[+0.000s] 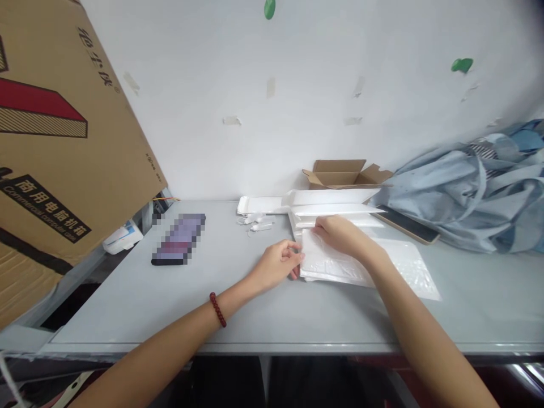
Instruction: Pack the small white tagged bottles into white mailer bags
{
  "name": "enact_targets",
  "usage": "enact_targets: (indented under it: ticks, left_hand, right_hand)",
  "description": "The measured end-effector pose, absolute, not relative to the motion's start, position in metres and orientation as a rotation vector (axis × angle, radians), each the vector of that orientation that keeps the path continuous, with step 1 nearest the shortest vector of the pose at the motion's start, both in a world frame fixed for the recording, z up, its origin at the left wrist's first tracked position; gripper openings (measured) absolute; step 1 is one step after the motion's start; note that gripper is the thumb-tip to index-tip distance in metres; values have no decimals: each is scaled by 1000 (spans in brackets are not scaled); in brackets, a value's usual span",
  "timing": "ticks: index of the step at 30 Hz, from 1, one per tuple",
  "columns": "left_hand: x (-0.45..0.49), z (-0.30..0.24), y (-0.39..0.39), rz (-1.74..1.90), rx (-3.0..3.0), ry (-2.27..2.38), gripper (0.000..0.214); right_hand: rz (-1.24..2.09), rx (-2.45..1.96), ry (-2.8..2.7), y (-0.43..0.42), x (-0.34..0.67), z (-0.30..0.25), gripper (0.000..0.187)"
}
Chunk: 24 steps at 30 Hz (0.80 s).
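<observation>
A white bubble mailer (395,266) lies flat on the grey table (238,306), in front of a stack of more white mailers (335,212). My left hand (278,263), with a red bead bracelet on its wrist, pinches the mailer's left edge with curled fingers. My right hand (340,233) rests on top of the mailer near its upper left corner, fingers curled down on it. A few small white items (257,221) lie just left of the stack.
A phone (179,239) lies on the table to the left. A large brown cardboard box (55,141) leans in at far left. A small open carton (346,173) stands by the wall. Blue clothing (476,192) is heaped at right, partly over a dark flat object (408,225).
</observation>
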<state>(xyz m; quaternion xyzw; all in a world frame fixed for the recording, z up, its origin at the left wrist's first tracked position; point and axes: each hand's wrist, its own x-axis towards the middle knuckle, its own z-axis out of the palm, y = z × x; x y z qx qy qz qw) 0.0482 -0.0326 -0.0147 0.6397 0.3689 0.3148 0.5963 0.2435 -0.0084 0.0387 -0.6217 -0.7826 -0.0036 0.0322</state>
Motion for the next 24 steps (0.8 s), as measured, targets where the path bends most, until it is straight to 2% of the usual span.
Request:
enact_targets:
  ticks: [4,11,24]
  left_hand:
    - [48,-18,-32,616,1487,898,27]
    - [46,-13,-35,427,1435,857,46]
    - [47,-5,-40,354,1278,756,38]
  right_hand:
    - [-9,-1898,-2420,-10,242,40,25]
    - [21,-1881,-2446,-14,238,40,24]
    - [-74,-1797,-2441,-11,232,33,15]
